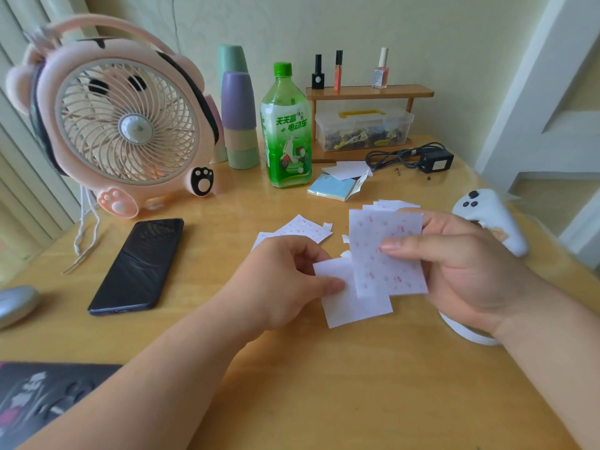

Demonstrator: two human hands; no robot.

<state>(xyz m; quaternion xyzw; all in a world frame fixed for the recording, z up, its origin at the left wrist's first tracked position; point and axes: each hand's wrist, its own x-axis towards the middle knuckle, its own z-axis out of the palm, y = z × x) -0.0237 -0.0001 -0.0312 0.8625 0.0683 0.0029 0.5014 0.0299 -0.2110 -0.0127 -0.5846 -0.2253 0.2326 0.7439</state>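
My left hand [285,277] pinched a plain white slip [357,305] between thumb and curled fingers, low over the table [324,384]. My right hand [464,264] gripped a fanned stack of red-printed slips [386,254], thumb across its face, overlapping the plain one. Behind, a clear lidded box [363,125] under the wooden shelf [370,91] held a jumble of small dark pieces. A capped green bottle [285,131] stood beside it.
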